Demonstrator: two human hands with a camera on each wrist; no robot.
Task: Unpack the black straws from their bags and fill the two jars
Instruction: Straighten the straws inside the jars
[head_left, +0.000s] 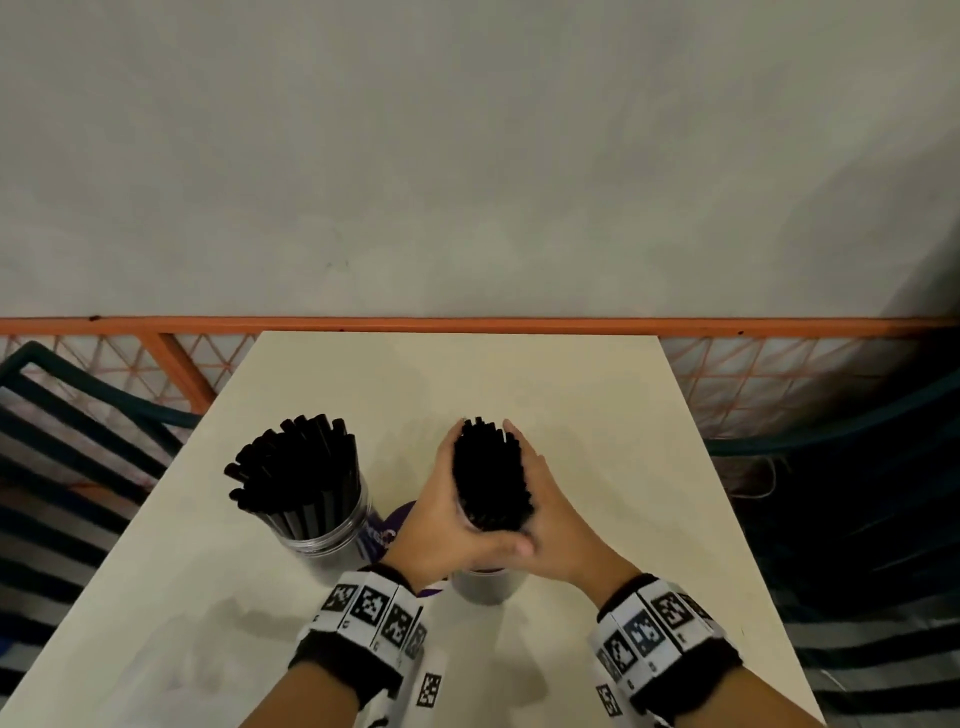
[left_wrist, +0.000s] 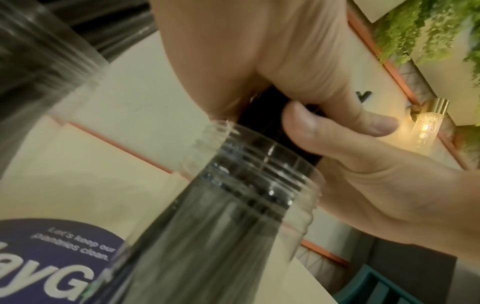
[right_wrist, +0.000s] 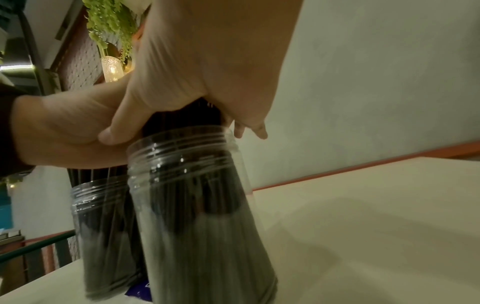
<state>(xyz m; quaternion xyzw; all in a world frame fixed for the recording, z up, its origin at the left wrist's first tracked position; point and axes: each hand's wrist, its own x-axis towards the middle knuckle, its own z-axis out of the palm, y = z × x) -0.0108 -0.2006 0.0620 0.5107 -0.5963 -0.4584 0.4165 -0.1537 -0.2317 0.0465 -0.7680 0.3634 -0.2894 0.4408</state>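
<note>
Both hands wrapped round one thick bundle of black straws (head_left: 491, 475), palms pressed to its opposite sides. Left hand (head_left: 447, 514) cupping the bundle's left flank, fingers laid up along it and thumb curled across the near face, thumb tip overlapping the base of the right hand (head_left: 550, 512). Right hand gripping the right flank likewise, fingers reaching up toward the straw tops. Bundle upright, lower ends sunk into the mouth of a clear jar (right_wrist: 197, 205) with a threaded neck, ends seen hanging partway down inside it, short of the bottom. Jar standing on the cream table (head_left: 597, 415), directly below the clasped hands. Just to the left, nearly touching, a second clear jar (head_left: 324, 525) packed with black straws fanning out above its rim. Between and under the two jars, a purple printed sheet (left_wrist: 52, 257) lying flat on the table.
</note>
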